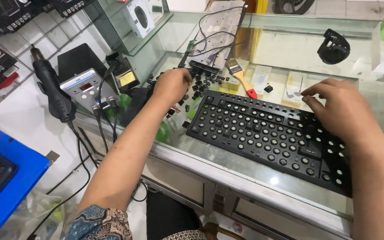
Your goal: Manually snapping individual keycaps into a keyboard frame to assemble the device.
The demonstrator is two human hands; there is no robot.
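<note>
A black keyboard [263, 133] with nearly all keycaps removed lies on a glass counter [227, 171]. A pile of loose black keycaps [205, 82] sits beyond its left end. My left hand [172, 84] reaches into that pile, fingers curled down among the caps; whether it grips one is hidden. My right hand [341, 111] rests on the keyboard's right part, fingers spread and pressing near the top row.
A soldering station [87, 89] with a hot-air handle [52, 86] stands at left, cables hanging. A wooden-handled brush [241, 75] lies behind the keyboard. A black round object [334, 46] sits far right. A blue box [5, 182] is at lower left.
</note>
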